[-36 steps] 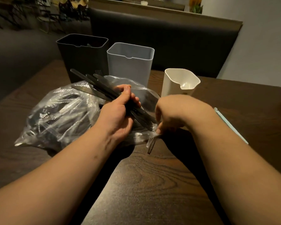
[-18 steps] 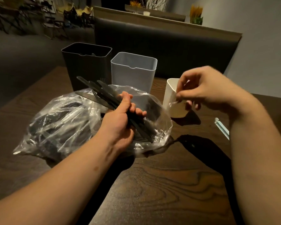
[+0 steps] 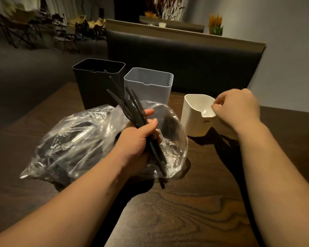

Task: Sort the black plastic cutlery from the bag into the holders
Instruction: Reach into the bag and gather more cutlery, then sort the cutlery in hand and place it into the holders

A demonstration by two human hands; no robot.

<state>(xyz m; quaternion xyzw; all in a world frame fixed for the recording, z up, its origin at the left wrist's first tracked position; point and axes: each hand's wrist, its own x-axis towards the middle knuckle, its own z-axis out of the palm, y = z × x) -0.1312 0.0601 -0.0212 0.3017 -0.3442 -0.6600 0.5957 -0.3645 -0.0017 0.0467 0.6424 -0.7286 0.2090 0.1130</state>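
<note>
Several black utensils (image 3: pixel 133 111) gripped by left hand (image 3: pixel 136 141), right hand (image 3: pixel 237 107) at white holder (image 3: pixel 194 123)

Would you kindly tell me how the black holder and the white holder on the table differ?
The black holder is dark, tall and boxy; the white holder is pale, shorter and rounder. The black holder stands far left behind the bag, untouched; the white holder stands to the right, with the right hand at its rim. Both stand upright and open-topped on the table.
</note>
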